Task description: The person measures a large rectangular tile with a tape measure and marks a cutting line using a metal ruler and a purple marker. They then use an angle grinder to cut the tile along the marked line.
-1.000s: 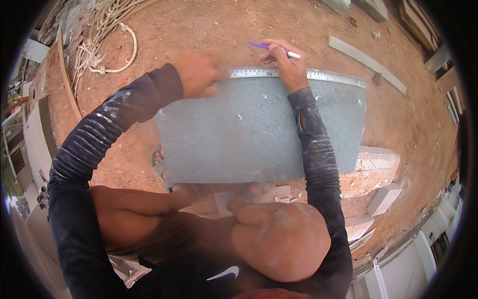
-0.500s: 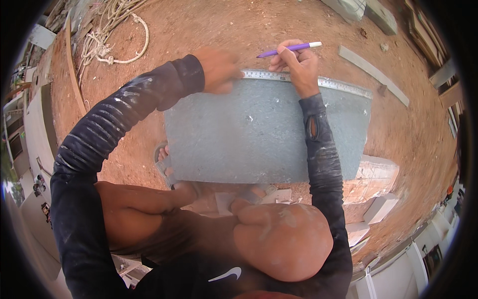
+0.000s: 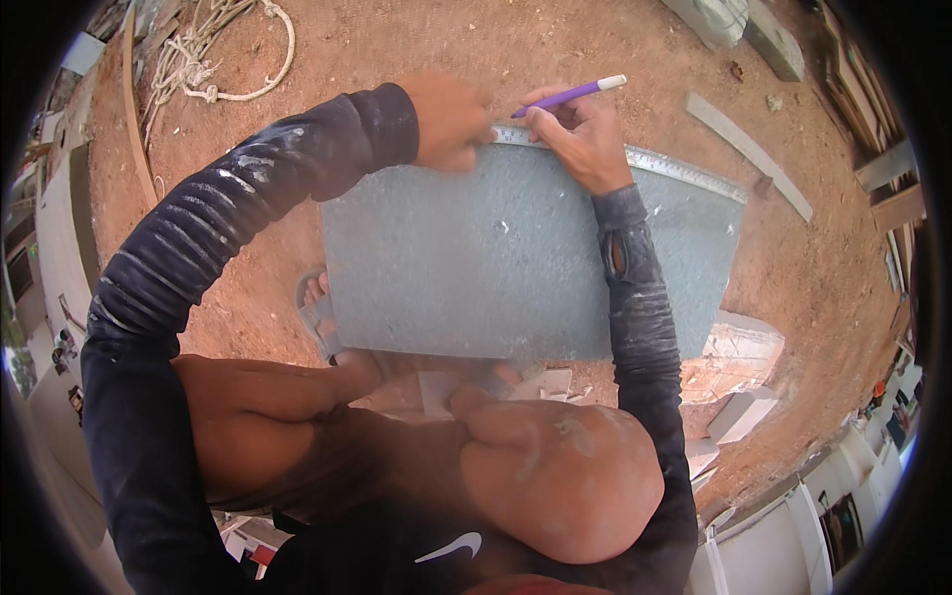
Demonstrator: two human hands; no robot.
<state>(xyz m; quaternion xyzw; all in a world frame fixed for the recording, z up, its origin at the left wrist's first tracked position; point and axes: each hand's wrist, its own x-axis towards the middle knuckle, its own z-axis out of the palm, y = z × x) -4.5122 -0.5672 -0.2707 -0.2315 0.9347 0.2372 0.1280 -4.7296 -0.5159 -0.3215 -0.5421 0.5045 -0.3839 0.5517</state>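
A grey stone-like slab lies in front of my knees, its far edge lined by a white measuring tape with dark markings. My left hand, slightly blurred, is closed around the tape's left end at that edge; its fingertips are partly hidden. My right hand grips a slim purple pen with a white end. The pen slants down to the left, its tip just beyond the tape near my left fingers. Below the pen, my right hand covers a stretch of the tape.
Reddish dirt ground surrounds the slab. Coiled rope lies at far left beside a wooden strip. A pale narrow strip rests to the right. A whitish block sits by the slab's near right corner.
My right hand has shifted left along the tape, with the pen tilted more steeply. My left hand has moved slightly up and right in view. The slab stays under both hands.
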